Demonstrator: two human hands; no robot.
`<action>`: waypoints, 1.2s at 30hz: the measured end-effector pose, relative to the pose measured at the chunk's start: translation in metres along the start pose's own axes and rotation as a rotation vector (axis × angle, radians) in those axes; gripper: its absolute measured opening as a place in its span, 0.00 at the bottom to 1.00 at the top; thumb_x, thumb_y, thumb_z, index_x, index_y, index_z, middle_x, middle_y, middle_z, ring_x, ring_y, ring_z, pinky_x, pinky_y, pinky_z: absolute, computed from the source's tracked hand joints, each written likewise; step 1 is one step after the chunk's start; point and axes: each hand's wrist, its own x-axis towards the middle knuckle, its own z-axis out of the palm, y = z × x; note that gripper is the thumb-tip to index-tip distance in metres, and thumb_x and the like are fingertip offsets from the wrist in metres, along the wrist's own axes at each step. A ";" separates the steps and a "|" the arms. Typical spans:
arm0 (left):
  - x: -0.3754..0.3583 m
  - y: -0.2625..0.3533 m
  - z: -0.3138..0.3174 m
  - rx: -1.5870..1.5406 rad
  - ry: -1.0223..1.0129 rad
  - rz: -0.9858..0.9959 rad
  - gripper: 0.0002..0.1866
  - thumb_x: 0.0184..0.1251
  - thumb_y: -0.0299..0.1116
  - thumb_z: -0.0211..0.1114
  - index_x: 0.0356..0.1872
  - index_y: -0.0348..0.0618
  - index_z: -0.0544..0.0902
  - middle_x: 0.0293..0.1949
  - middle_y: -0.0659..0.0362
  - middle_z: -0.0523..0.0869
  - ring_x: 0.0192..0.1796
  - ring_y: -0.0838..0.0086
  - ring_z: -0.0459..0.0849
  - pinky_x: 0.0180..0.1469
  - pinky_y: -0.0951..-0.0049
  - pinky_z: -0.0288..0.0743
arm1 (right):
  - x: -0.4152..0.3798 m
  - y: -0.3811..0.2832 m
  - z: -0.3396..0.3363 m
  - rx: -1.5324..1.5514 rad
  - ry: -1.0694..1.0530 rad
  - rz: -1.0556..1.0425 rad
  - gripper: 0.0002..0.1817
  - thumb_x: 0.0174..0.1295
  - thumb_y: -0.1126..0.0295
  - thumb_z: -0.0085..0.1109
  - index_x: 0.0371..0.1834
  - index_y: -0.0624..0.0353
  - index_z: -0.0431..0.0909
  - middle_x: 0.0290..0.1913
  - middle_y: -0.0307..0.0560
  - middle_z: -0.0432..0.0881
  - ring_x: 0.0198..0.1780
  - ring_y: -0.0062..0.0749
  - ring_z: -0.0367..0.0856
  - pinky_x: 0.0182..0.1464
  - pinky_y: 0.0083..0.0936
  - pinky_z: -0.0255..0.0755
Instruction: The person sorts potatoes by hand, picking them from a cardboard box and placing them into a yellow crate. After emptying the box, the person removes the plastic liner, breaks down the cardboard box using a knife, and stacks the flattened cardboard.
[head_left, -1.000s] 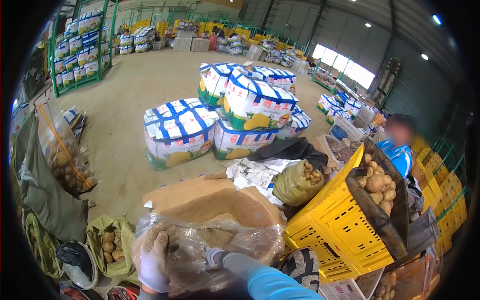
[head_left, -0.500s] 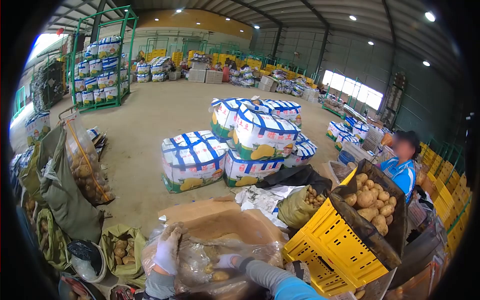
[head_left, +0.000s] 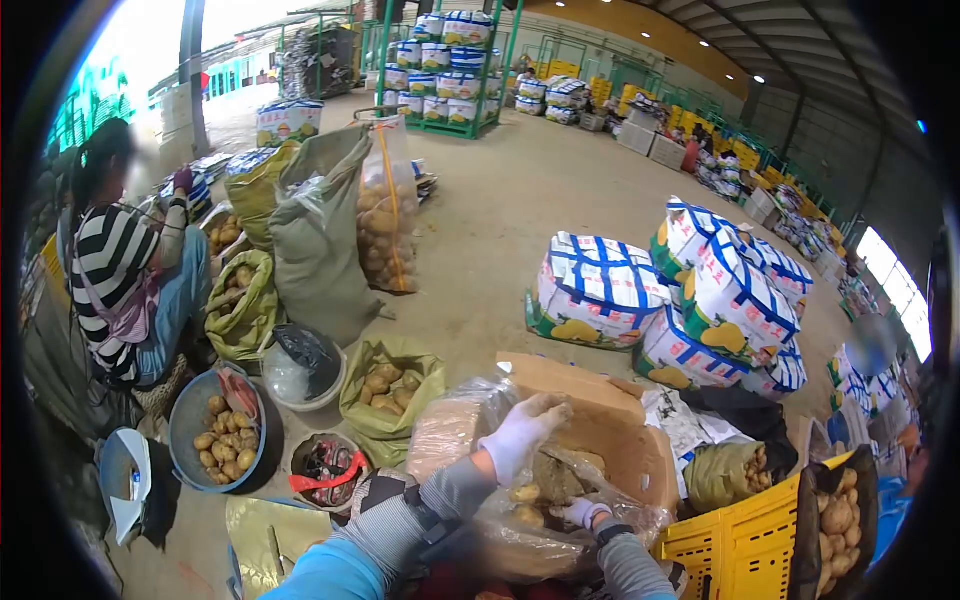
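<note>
A cardboard box [head_left: 610, 440] lined with a clear plastic bag [head_left: 545, 545] stands in front of me, with several potatoes [head_left: 525, 493] in it. My left hand [head_left: 525, 437], in a white glove with soiled fingertips, is raised over the box's left part, fingers stretched out and holding nothing visible. Lower and to the right, my right hand [head_left: 582, 512], also gloved, reaches into the lined box beside the potatoes. Its fingers are curled; what lies in them, if anything, I cannot make out.
A yellow crate [head_left: 735, 530] of potatoes stands right. At left are a green sack [head_left: 385, 385], a blue tub [head_left: 215, 430] of potatoes and a white bucket [head_left: 305, 365]. A person [head_left: 125, 260] sits far left. Packed potato bags [head_left: 600, 290] are stacked ahead.
My view has turned left, bringing the seated person and blue tub into sight. My left hand is still raised over the box; my right hand is still low among the plastic and potatoes.
</note>
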 end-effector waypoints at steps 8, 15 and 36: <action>0.001 0.008 -0.002 0.026 -0.012 -0.020 0.20 0.74 0.32 0.60 0.62 0.31 0.74 0.55 0.55 0.81 0.55 0.74 0.79 0.58 0.73 0.74 | 0.017 -0.024 -0.016 -0.167 -0.139 0.154 0.39 0.59 0.36 0.57 0.62 0.59 0.78 0.62 0.60 0.79 0.65 0.55 0.75 0.65 0.39 0.67; 0.004 0.007 -0.007 0.031 -0.070 -0.064 0.19 0.75 0.29 0.58 0.62 0.31 0.73 0.55 0.56 0.80 0.57 0.74 0.79 0.60 0.74 0.74 | 0.073 -0.018 0.007 -0.235 -0.115 0.227 0.30 0.59 0.51 0.58 0.58 0.61 0.80 0.61 0.63 0.78 0.65 0.54 0.76 0.65 0.43 0.69; 0.028 0.008 -0.011 -0.058 0.101 -0.267 0.18 0.74 0.30 0.60 0.61 0.36 0.74 0.48 0.60 0.81 0.48 0.79 0.80 0.50 0.78 0.77 | 0.193 0.004 0.103 -0.270 -0.084 0.078 0.30 0.60 0.49 0.60 0.62 0.54 0.78 0.62 0.59 0.78 0.63 0.48 0.79 0.59 0.41 0.75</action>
